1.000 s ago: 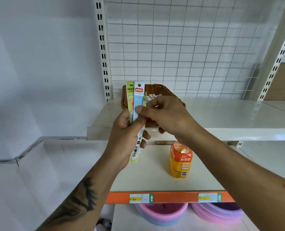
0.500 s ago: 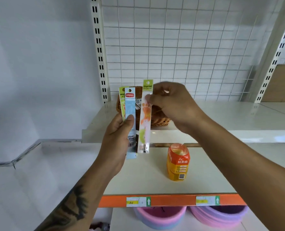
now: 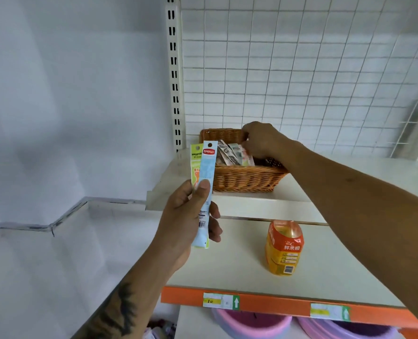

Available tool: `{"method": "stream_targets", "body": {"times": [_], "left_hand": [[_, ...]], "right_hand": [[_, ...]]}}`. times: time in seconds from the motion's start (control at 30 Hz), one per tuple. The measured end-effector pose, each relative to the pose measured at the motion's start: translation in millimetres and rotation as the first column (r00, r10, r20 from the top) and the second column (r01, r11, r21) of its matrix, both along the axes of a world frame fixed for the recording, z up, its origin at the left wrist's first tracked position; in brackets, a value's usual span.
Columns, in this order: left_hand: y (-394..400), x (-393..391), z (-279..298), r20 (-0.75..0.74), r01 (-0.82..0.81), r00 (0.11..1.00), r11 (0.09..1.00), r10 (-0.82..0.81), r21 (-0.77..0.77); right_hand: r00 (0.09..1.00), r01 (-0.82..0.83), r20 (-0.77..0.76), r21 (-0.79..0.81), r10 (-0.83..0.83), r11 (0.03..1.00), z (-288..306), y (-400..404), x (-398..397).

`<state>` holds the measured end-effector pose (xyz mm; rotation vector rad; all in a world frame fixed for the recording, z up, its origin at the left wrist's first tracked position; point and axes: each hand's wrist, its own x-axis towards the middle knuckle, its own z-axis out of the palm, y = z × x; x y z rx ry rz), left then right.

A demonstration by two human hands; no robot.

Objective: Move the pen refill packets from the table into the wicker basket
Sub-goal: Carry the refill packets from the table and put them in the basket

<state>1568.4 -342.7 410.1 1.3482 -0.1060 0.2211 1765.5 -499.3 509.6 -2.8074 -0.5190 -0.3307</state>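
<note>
The left hand (image 3: 188,216) grips two long, narrow pen refill packets upright in front of the shelves: a pale blue packet with a red label (image 3: 206,172) in front and a light green packet with an orange foot print (image 3: 195,165) just behind it, thumb pressed on the blue one. The right hand (image 3: 264,140) reaches into the brown woven wicker basket (image 3: 247,178) on the upper white shelf (image 3: 349,177), fingers curled down among the packets lying inside (image 3: 232,155); whether it pinches one cannot be told. An orange juice bottle (image 3: 283,248) stands on the lower shelf.
</note>
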Motion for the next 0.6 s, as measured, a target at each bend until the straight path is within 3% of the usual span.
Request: {"method": "stream_targets", "body": {"times": [0.1,0.2,0.37,0.47,0.6], "left_hand": [[2,-1,-2,-0.070,-0.002,0.998,1.000,0.000,-0.027],[1,0,1,-0.185,0.003,0.983,0.996,-0.020,-0.088],[-2,9,4,-0.259,0.078,0.958,0.981,-0.123,-0.179],[-7,11,7,-0.229,0.107,0.962,0.975,-0.151,-0.192],[-19,11,16,-0.138,0.210,0.960,0.951,-0.245,-0.229]], "right_hand": [[0.999,0.040,0.022,-0.249,-0.036,0.968,-8,5,5],[0.997,0.056,0.063,-0.265,-0.040,0.963,-5,3,5],[0.983,-0.022,0.182,0.083,0.007,0.996,7,-7,-26],[0.953,-0.173,0.293,0.308,0.080,0.935,2,-10,-66],[0.897,-0.325,0.430,0.477,0.105,0.817,-18,-13,-120]]}}
